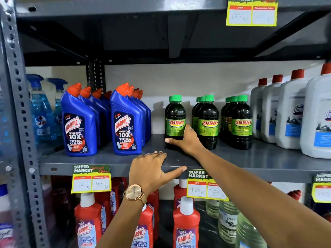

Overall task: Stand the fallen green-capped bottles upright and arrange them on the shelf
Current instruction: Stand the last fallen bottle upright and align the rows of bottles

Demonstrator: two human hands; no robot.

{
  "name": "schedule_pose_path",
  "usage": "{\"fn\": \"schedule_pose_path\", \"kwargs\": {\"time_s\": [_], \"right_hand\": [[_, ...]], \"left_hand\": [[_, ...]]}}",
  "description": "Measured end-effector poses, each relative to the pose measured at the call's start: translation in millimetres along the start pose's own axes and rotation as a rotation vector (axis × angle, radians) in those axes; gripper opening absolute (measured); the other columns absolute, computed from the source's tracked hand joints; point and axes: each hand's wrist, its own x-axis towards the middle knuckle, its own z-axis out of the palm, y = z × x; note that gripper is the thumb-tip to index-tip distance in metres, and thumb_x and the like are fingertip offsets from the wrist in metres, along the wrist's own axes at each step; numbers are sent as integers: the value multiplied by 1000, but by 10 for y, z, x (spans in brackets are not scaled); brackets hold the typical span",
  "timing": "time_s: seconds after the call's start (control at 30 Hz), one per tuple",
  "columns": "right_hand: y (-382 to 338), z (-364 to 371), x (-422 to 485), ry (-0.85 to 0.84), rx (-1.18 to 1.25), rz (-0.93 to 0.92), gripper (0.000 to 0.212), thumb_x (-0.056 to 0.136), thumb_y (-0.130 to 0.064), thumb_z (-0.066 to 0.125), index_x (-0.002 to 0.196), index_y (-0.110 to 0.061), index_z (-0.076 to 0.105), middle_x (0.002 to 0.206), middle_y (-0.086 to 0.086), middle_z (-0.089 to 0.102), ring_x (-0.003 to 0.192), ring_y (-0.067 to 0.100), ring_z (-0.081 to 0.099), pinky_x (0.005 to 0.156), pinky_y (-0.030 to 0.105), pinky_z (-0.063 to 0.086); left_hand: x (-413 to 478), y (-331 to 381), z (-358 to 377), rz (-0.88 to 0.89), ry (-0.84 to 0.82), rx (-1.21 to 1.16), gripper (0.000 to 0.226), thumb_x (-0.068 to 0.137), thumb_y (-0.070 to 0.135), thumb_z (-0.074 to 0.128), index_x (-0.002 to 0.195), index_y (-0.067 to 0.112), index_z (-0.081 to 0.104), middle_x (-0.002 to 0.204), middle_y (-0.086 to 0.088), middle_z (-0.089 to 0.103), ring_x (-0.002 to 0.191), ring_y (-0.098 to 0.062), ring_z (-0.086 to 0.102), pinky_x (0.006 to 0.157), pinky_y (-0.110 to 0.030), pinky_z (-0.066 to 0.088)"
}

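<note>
Dark green-capped Sunny bottles stand upright on the grey middle shelf (250,160) in three front-to-back rows. The left row's front bottle (175,115) has my right hand (186,140) wrapped around its lower half, thumb across the front. The middle row (207,120) and the right row (241,122) stand untouched to the right. My left hand (152,169), with a rose-gold watch on the wrist, rests flat on the shelf's front lip, fingers on top and thumb under the edge, holding nothing. No fallen bottle is visible.
Blue Harpic bottles (125,122) stand just left of the Sunny rows, blue spray bottles (41,111) farther left. Large white red-capped jugs (290,111) crowd the right. Price tags (91,179) hang on the shelf edge. Red Harpic bottles (186,226) fill the shelf below.
</note>
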Motion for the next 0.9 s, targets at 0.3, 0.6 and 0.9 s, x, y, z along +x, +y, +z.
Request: {"fn": "schedule_pose_path", "kwargs": {"time_s": [0.3,0.6,0.9], "right_hand": [[8,-57,-36,-83,51,0,92,66,-34,86,138,-6,36,132,12,58,124,27,54,102,34,44],[-21,-8,-5,-111,43,22,93,68,-31,85,140,-5,32,134,15,57,125,29,53,102,35,44],[-62,-183,-154,-191,136,116,53,68,-36,84,108,-14,57,111,9,66,107,24,62,88,31,47]], "left_hand": [[2,-4,15,6,13,4,84,70,87,22,79,22,74,81,4,74,73,-15,70,55,-28,51],[-2,-19,16,10,-6,-13,84,70,88,21,80,22,73,82,5,74,75,-15,69,56,-30,53],[4,2,-81,-30,-77,6,86,69,89,15,81,25,71,80,4,73,75,-17,67,54,-29,47]]}}
